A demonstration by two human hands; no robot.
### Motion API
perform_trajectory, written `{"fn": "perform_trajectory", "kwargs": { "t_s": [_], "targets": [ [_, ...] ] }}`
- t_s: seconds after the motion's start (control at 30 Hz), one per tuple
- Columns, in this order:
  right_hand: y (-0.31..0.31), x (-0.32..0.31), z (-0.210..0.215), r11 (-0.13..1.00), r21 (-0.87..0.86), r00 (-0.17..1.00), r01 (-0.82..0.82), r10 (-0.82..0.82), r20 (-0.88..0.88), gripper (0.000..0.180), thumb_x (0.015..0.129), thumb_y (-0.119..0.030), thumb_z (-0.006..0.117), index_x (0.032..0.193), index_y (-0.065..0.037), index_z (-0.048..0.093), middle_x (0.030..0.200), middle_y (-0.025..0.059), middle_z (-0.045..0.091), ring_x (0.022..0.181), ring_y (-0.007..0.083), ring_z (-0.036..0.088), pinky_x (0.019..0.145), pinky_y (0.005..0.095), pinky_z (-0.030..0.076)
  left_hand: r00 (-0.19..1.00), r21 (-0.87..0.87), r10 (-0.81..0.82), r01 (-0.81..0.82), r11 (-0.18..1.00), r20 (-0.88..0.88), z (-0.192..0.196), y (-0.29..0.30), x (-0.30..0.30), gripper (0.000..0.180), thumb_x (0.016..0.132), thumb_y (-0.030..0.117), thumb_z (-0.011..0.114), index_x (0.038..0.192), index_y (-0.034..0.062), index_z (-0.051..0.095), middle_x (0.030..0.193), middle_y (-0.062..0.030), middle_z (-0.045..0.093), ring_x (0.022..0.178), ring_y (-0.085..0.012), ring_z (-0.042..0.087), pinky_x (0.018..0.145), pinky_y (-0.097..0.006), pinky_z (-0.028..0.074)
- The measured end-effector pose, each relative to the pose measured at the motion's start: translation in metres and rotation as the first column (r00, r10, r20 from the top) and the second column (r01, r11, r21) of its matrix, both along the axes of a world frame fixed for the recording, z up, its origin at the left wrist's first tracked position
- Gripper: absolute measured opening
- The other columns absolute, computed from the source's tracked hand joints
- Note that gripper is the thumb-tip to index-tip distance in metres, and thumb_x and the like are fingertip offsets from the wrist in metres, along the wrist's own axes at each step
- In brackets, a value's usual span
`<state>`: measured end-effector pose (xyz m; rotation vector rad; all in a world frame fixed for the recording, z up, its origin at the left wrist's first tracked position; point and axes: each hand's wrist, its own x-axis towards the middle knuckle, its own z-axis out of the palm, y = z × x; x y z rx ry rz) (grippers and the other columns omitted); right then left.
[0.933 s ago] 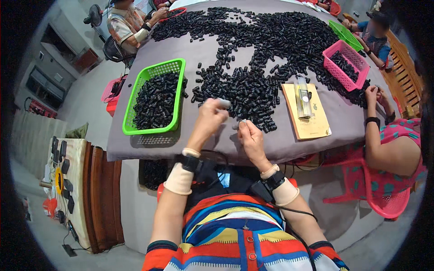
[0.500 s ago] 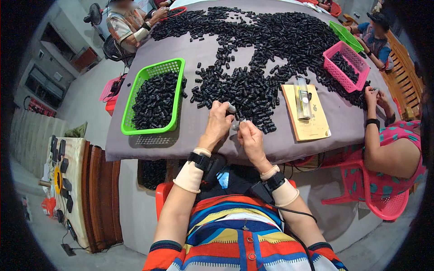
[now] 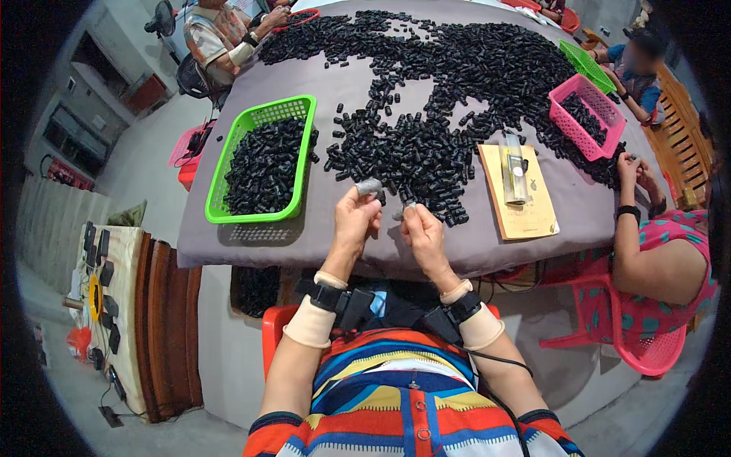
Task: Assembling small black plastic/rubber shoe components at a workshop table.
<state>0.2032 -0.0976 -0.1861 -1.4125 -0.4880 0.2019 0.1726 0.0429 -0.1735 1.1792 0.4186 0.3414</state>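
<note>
My left hand (image 3: pixel 355 225) is raised just over the table's near edge, its fingers curled, with a grey cover on a fingertip. A small black cylindrical piece (image 3: pixel 381 197) shows at its fingertips, apparently pinched there. Close by on the right, my right hand (image 3: pixel 425 240) has thumb and forefinger pressed together, also with grey fingertip covers. What lies in that pinch is too small to tell. Just beyond both hands spreads a heap of black cylindrical pieces (image 3: pixel 411 152). To the left, a green basket (image 3: pixel 304 156) holds many such pieces.
A yellowish notebook (image 3: pixel 533 217) with a caliper in a clear case (image 3: pixel 515 179) lies right of my hands. Farther right are a pink basket (image 3: pixel 567 126) and a green basket (image 3: pixel 586 65). A person (image 3: pixel 659 251) sits at the right; others sit around the grey-covered table (image 3: pixel 221 247).
My left hand has drawn back left, away from the right hand, and its fingers have turned. The right hand stays nearly in place. The view has shifted slightly.
</note>
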Motion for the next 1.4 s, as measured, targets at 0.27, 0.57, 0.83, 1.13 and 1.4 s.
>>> {"fn": "perform_trajectory", "kwargs": {
  "t_s": [0.27,0.57,0.83,1.13,1.4],
  "targets": [
    [-0.004,-0.002,0.000,1.000,-0.023,0.999,-0.006,0.006,-0.037,0.033,0.092,-0.027,0.050,0.070,-0.004,0.046,0.057,-0.0021,0.045,0.054,0.0049,0.038,0.046,0.0244,0.033,0.960,-0.068,-0.271,0.267,0.961,-0.067,0.005,-0.011,-0.018,0.021,0.080,-0.003,0.056,0.101,0.0001,0.059,0.074,-0.0014,0.056,0.054,-0.0075,0.052,0.046,-0.019,0.044],
    [0.001,-0.003,0.001,1.000,-0.029,1.000,0.006,-0.005,0.016,0.031,0.094,-0.028,0.046,0.070,-0.009,0.044,0.059,-0.0045,0.041,0.052,0.0023,0.034,0.045,0.0196,0.028,0.946,-0.308,-0.314,0.322,0.895,0.076,-0.011,0.004,-0.026,0.018,0.086,0.003,0.054,0.103,0.0004,0.056,0.084,-0.0077,0.060,0.066,-0.0156,0.060,0.056,-0.026,0.053],
    [-0.001,-0.002,0.001,0.999,-0.024,0.999,-0.029,0.028,-0.035,0.030,0.092,-0.023,0.050,0.069,-0.005,0.044,0.059,-0.0048,0.039,0.054,0.0025,0.034,0.046,0.0229,0.029,0.956,-0.412,-0.260,0.295,0.862,0.139,-0.013,0.010,-0.027,0.019,0.083,0.001,0.057,0.102,0.0025,0.056,0.085,-0.0088,0.061,0.073,-0.0197,0.063,0.064,-0.031,0.055],
    [-0.003,-0.010,0.013,0.969,-0.241,0.912,0.064,0.041,0.409,0.020,0.084,-0.016,0.057,0.074,-0.001,0.051,0.064,0.0133,0.049,0.053,0.0261,0.047,0.049,0.0355,0.036,0.948,-0.499,-0.257,0.317,0.807,0.186,-0.015,0.013,-0.031,0.024,0.085,0.003,0.054,0.109,0.0044,0.057,0.082,-0.0053,0.060,0.063,-0.0123,0.056,0.055,-0.024,0.048],
    [-0.001,-0.013,0.010,0.947,-0.299,0.854,0.113,0.061,0.517,0.016,0.082,-0.016,0.059,0.076,-0.002,0.053,0.071,0.0130,0.054,0.063,0.0317,0.055,0.053,0.0376,0.041,0.944,-0.447,-0.259,0.325,0.833,0.205,-0.019,0.013,-0.032,0.024,0.086,0.003,0.053,0.110,0.0019,0.057,0.081,-0.0040,0.060,0.065,-0.0112,0.055,0.057,-0.023,0.047]
  ]
}}
